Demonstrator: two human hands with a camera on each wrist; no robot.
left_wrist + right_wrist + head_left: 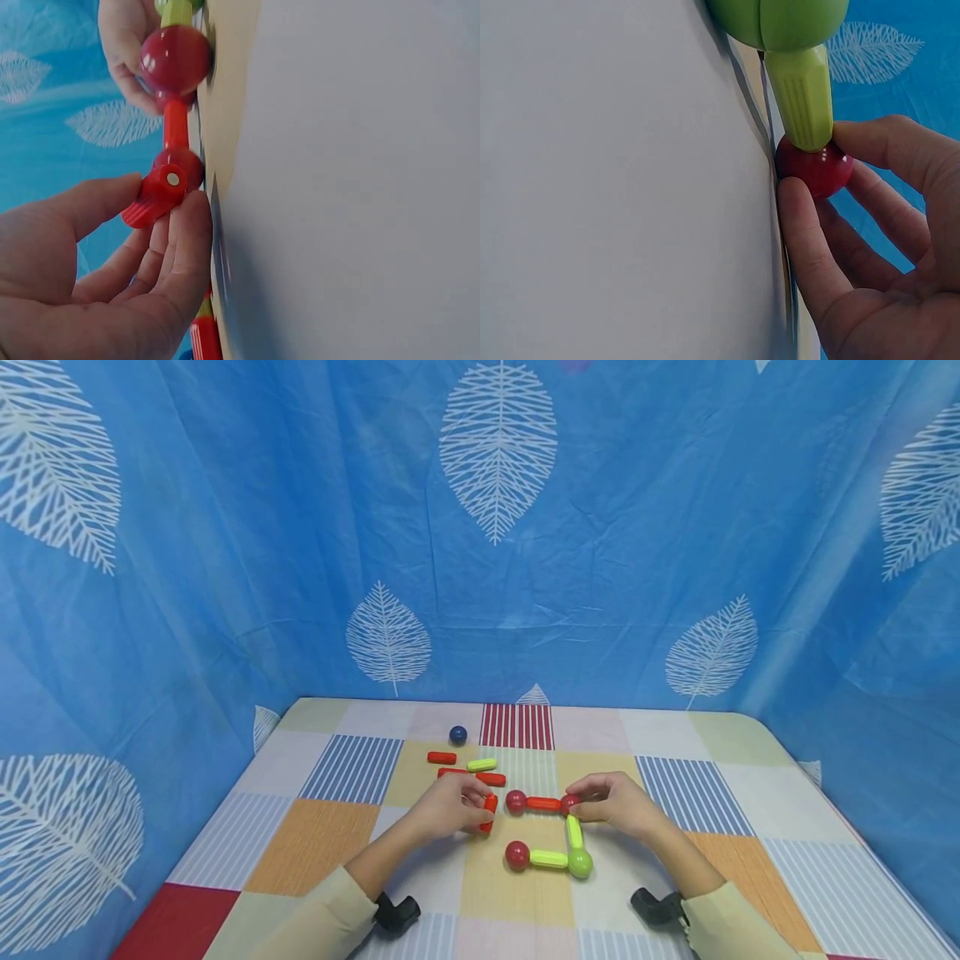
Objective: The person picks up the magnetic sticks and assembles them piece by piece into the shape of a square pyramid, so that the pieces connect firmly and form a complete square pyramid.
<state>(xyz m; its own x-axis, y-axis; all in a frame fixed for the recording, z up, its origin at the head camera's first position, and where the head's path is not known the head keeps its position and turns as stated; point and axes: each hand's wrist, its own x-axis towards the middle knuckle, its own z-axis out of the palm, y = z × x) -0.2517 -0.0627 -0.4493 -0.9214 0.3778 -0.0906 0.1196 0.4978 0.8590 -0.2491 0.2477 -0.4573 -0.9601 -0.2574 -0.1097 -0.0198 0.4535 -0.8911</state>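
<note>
A red magnetic rod [489,812] is pinched between the thumb and fingers of my left hand [450,806]; its pale round end shows in the left wrist view. Just right of it lies a U-shaped chain on the cloth. The chain runs from a red ball [516,802] through a red rod [543,803] to a corner red ball [817,169], then a yellow-green rod [802,97] to a green ball [580,862], and a second yellow-green rod [549,858] to another red ball [517,856]. My right hand [618,806] grips the corner red ball.
Beyond my left hand lie loose red rods [442,757], a yellow-green rod [482,765] and a dark blue ball [458,735]. The patchwork tablecloth [315,827] covers the table, and a blue leaf-print curtain [600,568] surrounds its back and sides.
</note>
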